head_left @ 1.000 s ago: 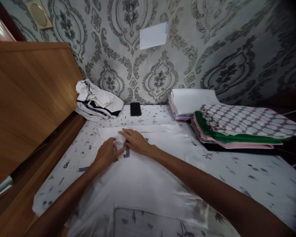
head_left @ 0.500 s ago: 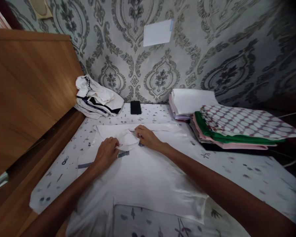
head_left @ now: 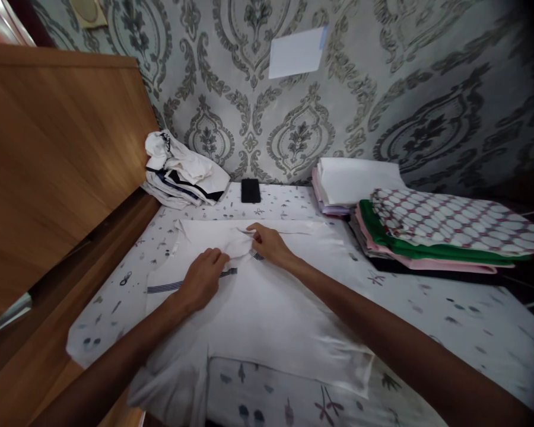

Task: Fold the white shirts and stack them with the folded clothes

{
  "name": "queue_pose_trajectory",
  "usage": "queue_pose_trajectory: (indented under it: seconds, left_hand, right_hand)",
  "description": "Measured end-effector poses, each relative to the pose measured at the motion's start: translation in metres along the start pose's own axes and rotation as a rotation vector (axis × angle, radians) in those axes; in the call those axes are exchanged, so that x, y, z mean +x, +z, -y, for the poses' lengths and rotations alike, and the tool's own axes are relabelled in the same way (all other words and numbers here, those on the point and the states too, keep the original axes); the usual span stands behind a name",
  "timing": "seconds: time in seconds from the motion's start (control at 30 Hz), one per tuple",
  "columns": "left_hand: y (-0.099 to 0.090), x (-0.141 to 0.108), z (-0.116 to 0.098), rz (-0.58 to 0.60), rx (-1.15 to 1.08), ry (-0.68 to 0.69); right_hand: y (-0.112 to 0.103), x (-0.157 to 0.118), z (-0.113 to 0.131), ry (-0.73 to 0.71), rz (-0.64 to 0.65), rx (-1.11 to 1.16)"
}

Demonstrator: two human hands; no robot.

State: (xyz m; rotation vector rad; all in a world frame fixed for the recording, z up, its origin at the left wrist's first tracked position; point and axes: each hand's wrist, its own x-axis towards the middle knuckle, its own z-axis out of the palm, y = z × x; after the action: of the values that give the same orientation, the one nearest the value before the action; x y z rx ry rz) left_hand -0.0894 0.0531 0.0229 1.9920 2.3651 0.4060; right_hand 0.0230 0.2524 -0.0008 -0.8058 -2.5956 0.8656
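A white shirt (head_left: 267,314) with dark striped bands across its upper part lies spread on a printed sheet, one sleeve toward the lower right. Its collar (head_left: 238,242) is bunched up between my two hands. My left hand (head_left: 203,277) has its fingers curled on the near left edge of the collar, beside a striped band. At the collar's right side, my right hand (head_left: 270,246) pinches the fabric between thumb and fingers. My left fingertips are partly hidden by the hand itself.
A black phone-like object (head_left: 250,191) lies near the patterned wall. Behind to the left is a heap of white clothes (head_left: 182,169) beside a wooden panel (head_left: 62,148). Folded fabrics, including a checked cloth (head_left: 454,219), are stacked at the right on the printed sheet (head_left: 115,302).
My left hand has moved right along the collar, closer to my right hand. The collar's raised part now lies flatter. The whole view has shifted slightly.
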Motion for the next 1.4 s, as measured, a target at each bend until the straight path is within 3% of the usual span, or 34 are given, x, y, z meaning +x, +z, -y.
queue_pose_trajectory:
  seconds: [0.1,0.17,0.23,0.3,0.37,0.5,0.67,0.8,0.9,1.03,1.2,1.27,1.4]
  left_hand:
    - [-0.007,-0.005,0.002,0.079,-0.131,0.042]
    - [-0.012,-0.006,0.008,0.098,-0.305,-0.042]
    - [-0.018,-0.004,0.019,0.051,-0.457,-0.167]
    - [-0.021,0.001,0.03,-0.032,-0.523,-0.237]
    - [-0.019,0.006,0.039,-0.09,-0.499,-0.23]
    - [-0.005,0.007,0.045,-0.029,-0.279,-0.084]
    - [0.005,0.003,0.042,0.014,-0.048,0.003]
    - [0.001,0.003,0.039,0.047,-0.023,0.005]
    - [-0.005,0.001,0.037,0.064,-0.054,0.004]
    - [-0.023,-0.007,0.05,0.12,-0.31,-0.005]
    - [-0.067,-0.037,0.08,0.153,-0.461,-0.185]
    - [-0.088,-0.056,0.082,0.26,-0.475,-0.21]
    - [-0.114,-0.101,0.064,0.631,-0.531,-0.214]
  right_hand:
    - [-0.002,0.004,-0.01,0.005,-0.028,-0.029]
    - [-0.003,0.003,-0.011,-0.024,-0.103,-0.098]
    - [-0.003,0.0,-0.007,-0.064,-0.177,-0.152]
    - [-0.002,-0.004,0.001,-0.116,-0.17,-0.176]
    - [0.001,-0.009,0.01,-0.151,-0.102,-0.195]
    - [0.006,-0.013,0.011,-0.089,0.004,-0.224]
    - [0.002,-0.01,-0.001,-0.034,-0.094,-0.304]
    - [0.01,-0.012,0.009,-0.312,-0.214,-0.326]
    - [0.027,-0.019,0.02,-0.48,-0.089,-0.295]
    - [0.043,-0.025,0.022,-0.462,0.141,-0.288]
    - [0.035,-0.038,0.02,-0.448,0.067,-0.196]
    - [0.023,-0.056,0.016,-0.453,0.037,-0.172]
    - [-0.011,-0.124,-0.009,-0.437,0.042,-0.144]
